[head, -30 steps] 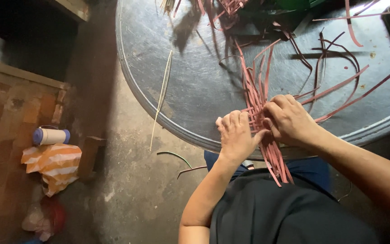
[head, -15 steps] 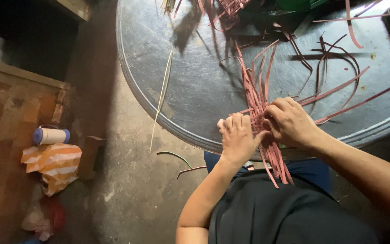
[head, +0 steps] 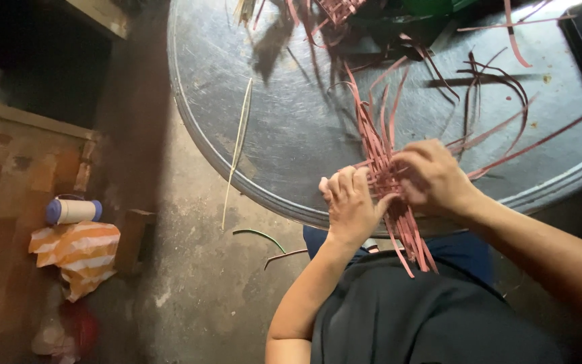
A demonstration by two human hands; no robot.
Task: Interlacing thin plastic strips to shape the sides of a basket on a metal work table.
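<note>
floor [head: 190, 283]: grey concrete | table [head: 291, 135]: round metal | wall [head: 15, 168]: brick

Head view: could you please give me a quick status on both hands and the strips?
Left hand and right hand both gripping the woven pink strips. Work rests at round metal tray edge. Loose strips beyond.

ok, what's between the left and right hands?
In the head view, the woven patch of reddish strips fills the gap between the left hand and right hand; both hands touch it at the round metal table's rim.
</note>
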